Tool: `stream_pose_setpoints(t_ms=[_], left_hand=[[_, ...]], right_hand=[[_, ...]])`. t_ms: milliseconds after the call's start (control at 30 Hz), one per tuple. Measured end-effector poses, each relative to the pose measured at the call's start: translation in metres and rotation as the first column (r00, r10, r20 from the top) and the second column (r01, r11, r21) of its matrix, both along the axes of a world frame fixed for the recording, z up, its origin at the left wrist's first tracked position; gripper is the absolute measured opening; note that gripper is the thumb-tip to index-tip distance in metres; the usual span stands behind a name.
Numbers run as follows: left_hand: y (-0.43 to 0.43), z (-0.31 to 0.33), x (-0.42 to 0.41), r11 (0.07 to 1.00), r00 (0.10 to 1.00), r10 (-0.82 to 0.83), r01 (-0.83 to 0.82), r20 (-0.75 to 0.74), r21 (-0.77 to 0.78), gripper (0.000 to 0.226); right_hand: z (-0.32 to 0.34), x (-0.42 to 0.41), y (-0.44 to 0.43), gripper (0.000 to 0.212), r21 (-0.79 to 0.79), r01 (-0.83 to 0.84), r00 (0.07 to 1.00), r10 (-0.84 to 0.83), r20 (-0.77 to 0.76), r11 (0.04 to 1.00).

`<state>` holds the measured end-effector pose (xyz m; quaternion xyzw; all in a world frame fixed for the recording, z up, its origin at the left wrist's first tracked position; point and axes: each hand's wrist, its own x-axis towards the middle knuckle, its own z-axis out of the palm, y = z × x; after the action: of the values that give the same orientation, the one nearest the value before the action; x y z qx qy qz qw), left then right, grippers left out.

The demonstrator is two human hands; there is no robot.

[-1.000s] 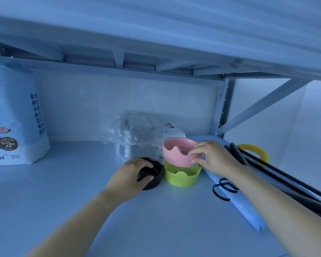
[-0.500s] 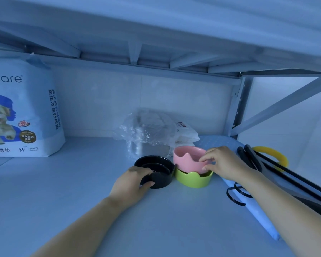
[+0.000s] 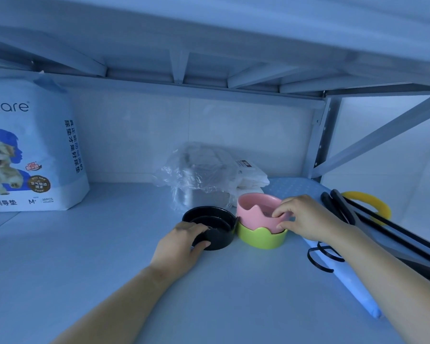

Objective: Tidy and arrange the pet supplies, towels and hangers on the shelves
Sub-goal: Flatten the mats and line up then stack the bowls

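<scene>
Bowls sat centre-frame on the shelf (image 3: 109,244): pink bowl (image 3: 255,209) nested in green bowl (image 3: 261,238), its rim pinched by the right grip (image 3: 305,217), black bowl (image 3: 221,227) clasped by the left grip (image 3: 181,242); judged rigid, smooth, likely breakable, best lifted by rims.

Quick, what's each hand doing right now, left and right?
Left hand: gripping the near rim of the round black bowl.
Right hand: pinching the rim of the pink notched bowl stacked in the lime-green bowl.

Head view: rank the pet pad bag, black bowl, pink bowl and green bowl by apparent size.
1. pet pad bag, clearly largest.
2. black bowl, pink bowl, green bowl: too alike to rank.
</scene>
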<state>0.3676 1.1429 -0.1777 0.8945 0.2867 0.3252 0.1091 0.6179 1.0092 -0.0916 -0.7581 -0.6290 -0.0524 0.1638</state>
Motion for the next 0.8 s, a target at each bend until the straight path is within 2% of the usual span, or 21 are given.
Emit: stream_pose_setpoints(t_ms=[167, 267, 433, 567, 800], left_hand=[[-0.001, 0.001, 0.000, 1.000, 1.000, 0.012, -0.012, 0.004, -0.002, 0.026], [-0.003, 0.000, 0.001, 0.999, 0.999, 0.032, -0.033, 0.007, 0.011, 0.026], [-0.007, 0.000, 0.006, 0.999, 0.998, 0.042, -0.041, 0.046, -0.018, 0.023], [0.003, -0.001, 0.002, 0.998, 0.997, -0.025, 0.029, 0.073, -0.053, 0.019], [0.015, -0.004, -0.004, 0.984, 0.991, -0.104, 0.114, 0.080, -0.138, 0.012]], right_hand=[[-0.003, -0.002, -0.002, 0.021, -0.011, 0.018, 1.000, -0.017, 0.021, 1.000], [-0.004, -0.004, -0.003, 0.029, -0.016, 0.017, 0.999, -0.016, 0.046, 1.000], [0.004, -0.023, 0.000, 0.045, 0.155, -0.048, 0.998, 0.040, 0.051, 0.987], [0.007, -0.043, 0.009, 0.043, 0.241, -0.111, 0.994, 0.106, 0.032, 0.964], [-0.002, -0.062, 0.017, 0.037, 0.210, -0.139, 0.990, 0.134, 0.036, 0.968]])
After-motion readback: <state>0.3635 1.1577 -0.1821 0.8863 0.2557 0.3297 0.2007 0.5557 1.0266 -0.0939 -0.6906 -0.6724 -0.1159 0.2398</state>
